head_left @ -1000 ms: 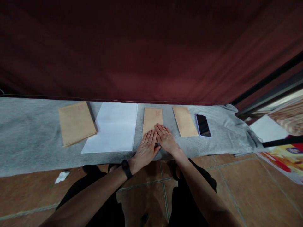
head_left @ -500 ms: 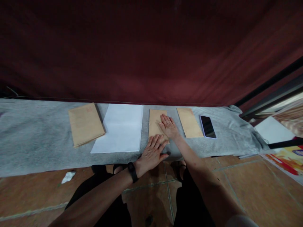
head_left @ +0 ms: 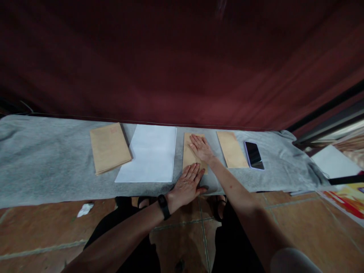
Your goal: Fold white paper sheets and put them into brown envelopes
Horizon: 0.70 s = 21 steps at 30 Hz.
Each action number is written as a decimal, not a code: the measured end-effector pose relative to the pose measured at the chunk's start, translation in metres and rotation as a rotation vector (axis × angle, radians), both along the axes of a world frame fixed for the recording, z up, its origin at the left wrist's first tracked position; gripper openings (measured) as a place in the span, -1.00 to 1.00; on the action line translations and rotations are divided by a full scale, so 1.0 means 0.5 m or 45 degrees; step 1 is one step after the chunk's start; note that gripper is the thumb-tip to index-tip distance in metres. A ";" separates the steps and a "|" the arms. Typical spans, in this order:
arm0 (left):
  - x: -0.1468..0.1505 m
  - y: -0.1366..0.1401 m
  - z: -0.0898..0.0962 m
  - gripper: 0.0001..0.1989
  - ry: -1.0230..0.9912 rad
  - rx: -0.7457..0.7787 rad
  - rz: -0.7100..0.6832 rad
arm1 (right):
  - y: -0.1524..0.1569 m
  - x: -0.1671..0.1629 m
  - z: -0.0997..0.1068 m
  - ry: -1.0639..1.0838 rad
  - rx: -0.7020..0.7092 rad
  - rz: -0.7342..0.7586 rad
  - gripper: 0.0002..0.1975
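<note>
A brown paper envelope [head_left: 187,151] lies on the grey cloth in front of me, partly covered by both hands. My left hand [head_left: 187,185] rests with fingers stretched over the envelope's near end, its thumb past the cloth's front edge. Higher up on the same envelope, my right hand [head_left: 201,148] lies flat with its fingers out. To the right is another brown envelope [head_left: 232,149], lying apart from my hands. White paper [head_left: 148,153] lies left of the envelope under my hands, and a stack of brown envelopes [head_left: 109,148] slightly overlaps its left edge.
A phone with a purple edge [head_left: 254,155] lies right of the envelopes on the grey cloth [head_left: 51,159]. A dark red curtain [head_left: 182,76] hangs behind. On the tiled floor lies a crumpled white scrap [head_left: 85,209]. A colourful printed sheet [head_left: 347,199] is at the far right.
The view has shifted, so everything on the cloth sits a little further right. My right hand has slid slightly up and left on the envelope; my left hand stays at its near end.
</note>
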<state>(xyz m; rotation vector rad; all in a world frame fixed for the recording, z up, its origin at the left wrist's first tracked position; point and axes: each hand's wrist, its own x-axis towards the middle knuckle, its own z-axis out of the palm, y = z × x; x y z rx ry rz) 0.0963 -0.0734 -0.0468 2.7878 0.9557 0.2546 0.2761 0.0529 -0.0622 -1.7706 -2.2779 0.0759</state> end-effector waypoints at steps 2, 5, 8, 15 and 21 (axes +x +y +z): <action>0.000 0.000 -0.001 -0.22 -0.009 -0.010 0.000 | -0.007 -0.007 0.005 0.014 -0.094 0.095 -0.42; -0.001 -0.001 -0.004 -0.22 -0.030 -0.016 0.000 | -0.026 -0.016 0.012 0.059 -0.217 0.232 -0.39; -0.005 -0.001 -0.006 -0.24 -0.022 -0.046 -0.007 | -0.052 -0.023 0.018 0.145 -0.320 0.296 -0.34; -0.017 -0.001 -0.007 -0.24 0.042 -0.094 0.038 | -0.144 -0.028 0.036 0.410 -0.444 0.284 -0.26; -0.033 -0.006 -0.015 -0.30 0.080 0.009 0.079 | -0.287 -0.057 0.018 0.319 -0.183 0.047 -0.30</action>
